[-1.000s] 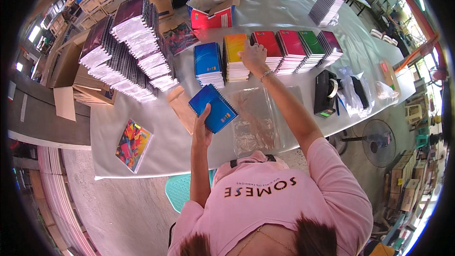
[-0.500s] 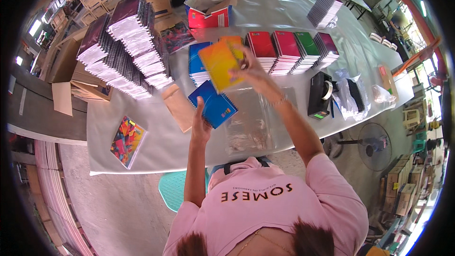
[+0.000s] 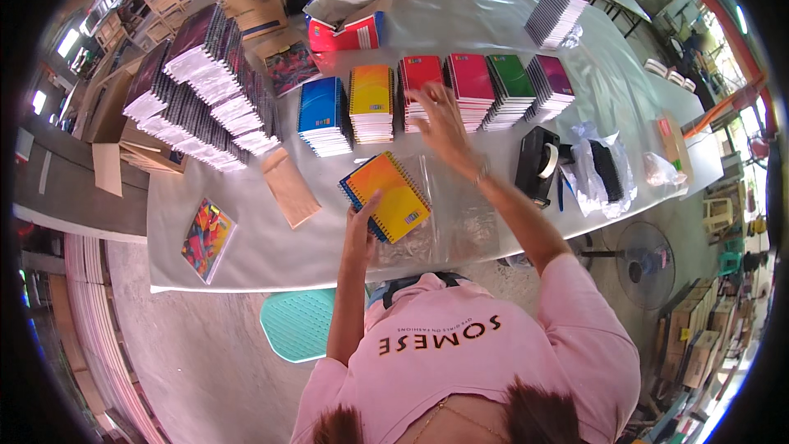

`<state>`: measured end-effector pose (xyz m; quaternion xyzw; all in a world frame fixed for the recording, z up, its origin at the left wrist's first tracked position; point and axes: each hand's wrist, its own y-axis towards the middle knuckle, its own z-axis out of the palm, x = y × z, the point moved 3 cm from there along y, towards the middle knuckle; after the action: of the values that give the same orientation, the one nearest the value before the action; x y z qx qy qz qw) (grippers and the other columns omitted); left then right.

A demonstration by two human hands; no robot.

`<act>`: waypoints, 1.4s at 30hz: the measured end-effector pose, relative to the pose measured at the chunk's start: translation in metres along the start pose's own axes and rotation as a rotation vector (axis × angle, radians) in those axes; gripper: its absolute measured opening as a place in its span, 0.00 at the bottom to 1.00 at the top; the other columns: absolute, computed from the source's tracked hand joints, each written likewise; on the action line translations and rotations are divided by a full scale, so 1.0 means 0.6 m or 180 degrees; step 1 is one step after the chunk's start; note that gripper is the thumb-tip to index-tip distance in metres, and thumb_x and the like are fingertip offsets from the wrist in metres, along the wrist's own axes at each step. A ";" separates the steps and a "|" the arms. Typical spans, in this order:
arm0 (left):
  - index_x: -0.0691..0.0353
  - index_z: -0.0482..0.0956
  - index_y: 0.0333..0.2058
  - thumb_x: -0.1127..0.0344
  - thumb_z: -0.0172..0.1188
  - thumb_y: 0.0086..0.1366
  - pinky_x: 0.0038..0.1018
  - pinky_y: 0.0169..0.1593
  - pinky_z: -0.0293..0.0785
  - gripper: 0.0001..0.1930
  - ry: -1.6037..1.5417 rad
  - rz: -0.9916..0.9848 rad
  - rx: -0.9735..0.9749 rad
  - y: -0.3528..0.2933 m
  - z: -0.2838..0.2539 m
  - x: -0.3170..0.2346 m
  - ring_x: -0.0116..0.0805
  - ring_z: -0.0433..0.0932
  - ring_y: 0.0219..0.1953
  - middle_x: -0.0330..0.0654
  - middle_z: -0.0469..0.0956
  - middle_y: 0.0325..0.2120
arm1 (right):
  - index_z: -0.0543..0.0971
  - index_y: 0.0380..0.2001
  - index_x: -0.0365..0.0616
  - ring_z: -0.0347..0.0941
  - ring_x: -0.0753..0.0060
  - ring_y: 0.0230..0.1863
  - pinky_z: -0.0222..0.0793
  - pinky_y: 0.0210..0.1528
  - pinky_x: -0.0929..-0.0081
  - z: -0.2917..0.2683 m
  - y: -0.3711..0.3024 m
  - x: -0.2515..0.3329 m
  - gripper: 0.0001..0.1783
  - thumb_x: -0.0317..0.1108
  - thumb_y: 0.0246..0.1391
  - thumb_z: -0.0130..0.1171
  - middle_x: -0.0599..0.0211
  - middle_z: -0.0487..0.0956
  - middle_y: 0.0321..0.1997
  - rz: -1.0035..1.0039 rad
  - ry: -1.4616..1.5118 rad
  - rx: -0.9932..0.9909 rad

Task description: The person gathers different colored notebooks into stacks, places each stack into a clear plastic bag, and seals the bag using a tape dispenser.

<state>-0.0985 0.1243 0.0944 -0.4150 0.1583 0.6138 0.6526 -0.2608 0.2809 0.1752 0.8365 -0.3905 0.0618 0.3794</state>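
1. The yellow notebook [image 3: 399, 204] has moved from my right hand [image 3: 446, 127] onto the blue notebook [image 3: 380, 233]; my left hand [image 3: 360, 226] is clamped on both.
2. Right fingers are spread, empty, at the red stack [image 3: 420, 71]. Can't tell if they're touching.
3. Probably mid-collecting colours, so grabbing red calls for pinching just the top one.

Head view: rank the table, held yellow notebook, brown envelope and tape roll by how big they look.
1. Table
2. Held yellow notebook
3. Brown envelope
4. Tape roll
Nearness to the camera may enlarge the notebook somewhat.
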 end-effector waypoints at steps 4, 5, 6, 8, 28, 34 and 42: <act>0.64 0.74 0.46 0.62 0.65 0.59 0.22 0.38 0.77 0.19 -0.0196 0.0016 0.0040 0.007 0.026 0.030 0.27 0.81 0.35 0.40 0.80 0.37 | 0.73 0.51 0.54 0.63 0.45 0.58 0.64 0.57 0.53 0.036 0.047 -0.081 0.22 0.33 0.52 0.59 0.47 0.67 0.54 -0.0757 -0.0686 0.0807; 0.64 0.73 0.46 0.62 0.65 0.59 0.22 0.38 0.77 0.20 -0.0228 0.0053 0.0055 0.010 0.030 0.033 0.27 0.81 0.35 0.40 0.80 0.37 | 0.73 0.51 0.55 0.64 0.44 0.57 0.66 0.55 0.54 0.044 0.048 -0.096 0.21 0.33 0.52 0.59 0.46 0.67 0.54 -0.0904 -0.0983 0.0940; 0.64 0.73 0.47 0.62 0.65 0.59 0.22 0.38 0.77 0.20 -0.0217 0.0083 0.0001 0.007 0.030 0.035 0.27 0.80 0.35 0.40 0.80 0.37 | 0.74 0.51 0.56 0.65 0.43 0.56 0.68 0.54 0.55 0.048 0.049 -0.094 0.20 0.33 0.53 0.58 0.46 0.67 0.54 -0.1064 -0.1258 0.1101; 0.63 0.72 0.48 0.61 0.65 0.58 0.22 0.37 0.77 0.21 -0.0194 0.0138 -0.0097 0.007 0.030 0.038 0.27 0.80 0.35 0.40 0.79 0.38 | 0.74 0.51 0.56 0.68 0.43 0.53 0.71 0.51 0.57 0.045 0.058 -0.100 0.20 0.33 0.53 0.58 0.46 0.67 0.54 -0.0989 -0.0998 0.1330; 0.64 0.71 0.51 0.55 0.62 0.61 0.22 0.39 0.76 0.24 0.0032 0.0163 -0.0008 0.019 0.066 0.021 0.26 0.79 0.39 0.39 0.78 0.41 | 0.69 0.46 0.44 0.76 0.48 0.39 0.76 0.35 0.60 -0.045 0.106 -0.083 0.13 0.24 0.56 0.49 0.50 0.75 0.41 -0.0237 -0.0527 0.0570; 0.61 0.66 0.56 0.43 0.56 0.62 0.29 0.51 0.73 0.32 -0.0162 0.0152 0.0466 0.011 0.088 -0.003 0.30 0.76 0.47 0.41 0.76 0.47 | 0.73 0.45 0.40 0.76 0.64 0.48 0.71 0.51 0.68 -0.143 0.067 -0.008 0.13 0.20 0.57 0.49 0.62 0.79 0.47 0.0252 0.2551 0.0179; 0.63 0.62 0.59 0.45 0.55 0.64 0.36 0.57 0.70 0.33 -0.0775 -0.0505 0.1286 -0.009 0.108 0.018 0.36 0.73 0.53 0.46 0.72 0.52 | 0.78 0.34 0.42 0.70 0.66 0.56 0.62 0.60 0.66 -0.129 -0.029 -0.001 0.12 0.15 0.52 0.49 0.66 0.79 0.45 -0.0525 0.3760 0.2113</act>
<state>-0.1108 0.1794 0.1279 -0.2102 0.1649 0.5620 0.7828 -0.2339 0.3415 0.2194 0.7616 -0.0133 0.5954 0.2556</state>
